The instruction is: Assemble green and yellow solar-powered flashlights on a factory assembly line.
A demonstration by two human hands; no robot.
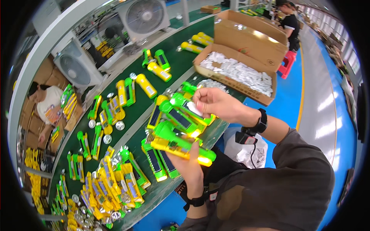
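Note:
My left hand (187, 168) is wrapped round a green and yellow flashlight (181, 144), which lies tilted above the bench edge. Its green head points up and to the left. Between thumb and fingers, my right hand (219, 104) pinches a small white piece (194, 109) just above the flashlights. Beneath and beyond my hands lie several green flashlights (179, 118) with dark panels. Two more panelled flashlights (155, 161) lie on the bench left of my left hand.
An open cardboard box (235, 87) of white pieces (241, 73) stands beyond my right hand. Yellow and green flashlight parts (111, 181) are heaped at left on the green bench (142, 115). A white bag (246, 148) hangs below the bench edge. Other people (290, 25) work nearby.

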